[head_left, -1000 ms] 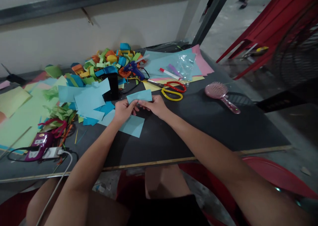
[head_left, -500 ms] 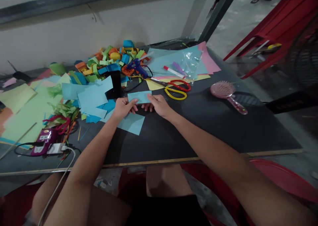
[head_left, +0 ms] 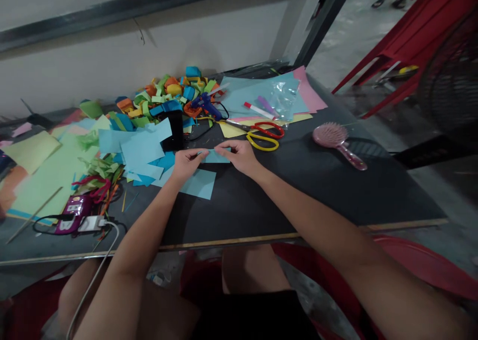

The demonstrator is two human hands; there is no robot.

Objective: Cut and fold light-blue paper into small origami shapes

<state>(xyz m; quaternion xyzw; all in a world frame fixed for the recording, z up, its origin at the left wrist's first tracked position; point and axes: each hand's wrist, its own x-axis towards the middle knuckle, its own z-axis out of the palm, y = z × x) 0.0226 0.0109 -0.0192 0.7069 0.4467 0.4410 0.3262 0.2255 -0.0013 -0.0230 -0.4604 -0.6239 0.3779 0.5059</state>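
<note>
A small light-blue paper strip [head_left: 218,157] is held between both hands above the dark table [head_left: 246,205]. My left hand [head_left: 187,163] pinches its left end, and my right hand [head_left: 242,157] grips its upper right part with thumb and fingers. Below them a light-blue sheet [head_left: 199,184] lies flat. Just left of my left hand are more cut blue papers [head_left: 140,148] and a black object [head_left: 173,131]. Scissors [head_left: 263,135] with red and yellow handles rest beyond my right hand.
Folded colourful paper pieces [head_left: 164,96] are heaped by the wall. Beside them lie a blue glue gun [head_left: 205,105], a marker [head_left: 259,111] and large sheets [head_left: 254,91]. A pink hairbrush [head_left: 330,134] is at right; a purple device [head_left: 74,213] with cables is at left.
The strip now shows a narrower face between my hands. My right hand's fingers have moved from beneath it to its top edge. The camera view has shifted slightly.
</note>
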